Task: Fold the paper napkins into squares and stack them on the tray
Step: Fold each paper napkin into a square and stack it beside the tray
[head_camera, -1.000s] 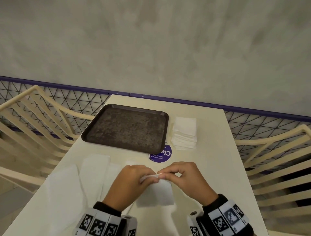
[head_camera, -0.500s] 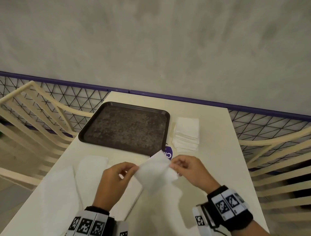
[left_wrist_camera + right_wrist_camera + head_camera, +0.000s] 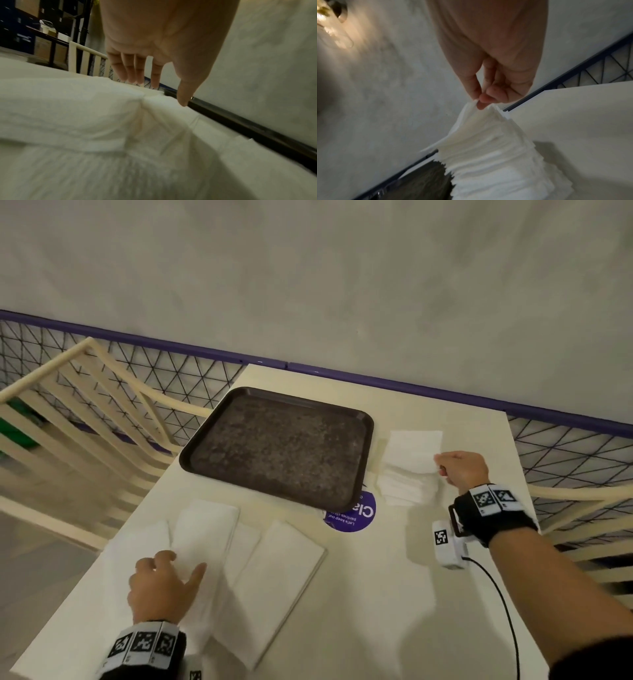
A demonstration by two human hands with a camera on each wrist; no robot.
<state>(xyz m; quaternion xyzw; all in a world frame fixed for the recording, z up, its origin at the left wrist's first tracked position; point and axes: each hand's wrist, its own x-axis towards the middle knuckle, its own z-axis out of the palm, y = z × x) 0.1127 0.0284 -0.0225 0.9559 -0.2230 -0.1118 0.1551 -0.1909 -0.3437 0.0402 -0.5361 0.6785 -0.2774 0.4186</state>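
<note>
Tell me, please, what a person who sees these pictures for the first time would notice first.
The dark tray in the middle of the cream table probably catches the eye first; it holds no napkins. To its right, the right hand pinches a folded napkin over the white stack of squares. Near the front left, the left hand reaches with straight fingers over the unfolded napkins.

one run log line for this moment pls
right hand: pinches folded napkin over stack beside tray | left hand: open over unfolded napkins | tray: no napkins
</note>
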